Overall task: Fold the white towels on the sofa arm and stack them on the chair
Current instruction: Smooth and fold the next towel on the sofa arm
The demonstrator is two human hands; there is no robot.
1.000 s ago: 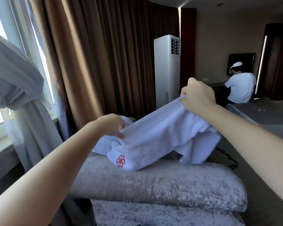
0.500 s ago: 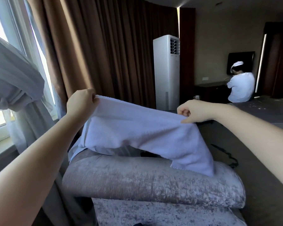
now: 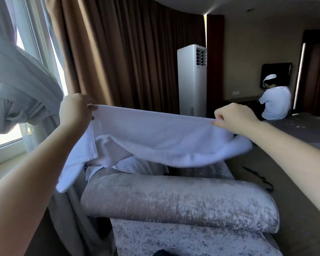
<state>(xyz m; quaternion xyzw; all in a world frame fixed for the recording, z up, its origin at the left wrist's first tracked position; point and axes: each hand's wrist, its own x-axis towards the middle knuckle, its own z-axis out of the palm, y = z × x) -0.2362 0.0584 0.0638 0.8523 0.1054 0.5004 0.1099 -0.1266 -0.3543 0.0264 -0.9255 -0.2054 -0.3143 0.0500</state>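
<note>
A white towel (image 3: pixel 155 137) is stretched out in the air above the grey velvet sofa arm (image 3: pixel 179 198). My left hand (image 3: pixel 76 109) pinches its top left corner and my right hand (image 3: pixel 233 119) pinches its top right corner. The top edge runs taut between them and the body of the towel sags down behind. One end hangs down past my left forearm. More white cloth (image 3: pixel 118 163) lies under it on the sofa, partly hidden. No chair is in view.
Brown curtains (image 3: pixel 129 61) and a tied grey sheer curtain (image 3: pixel 17 93) stand at the left by the window. A white tower air unit (image 3: pixel 191 80) stands behind the sofa. A person in white (image 3: pixel 275 102) sits at the far right. A black cable (image 3: pixel 259 178) lies on the floor.
Both hands have drawn apart and spread the towel wide along its top edge. The towel has lifted off the sofa arm and the red logo is out of sight.
</note>
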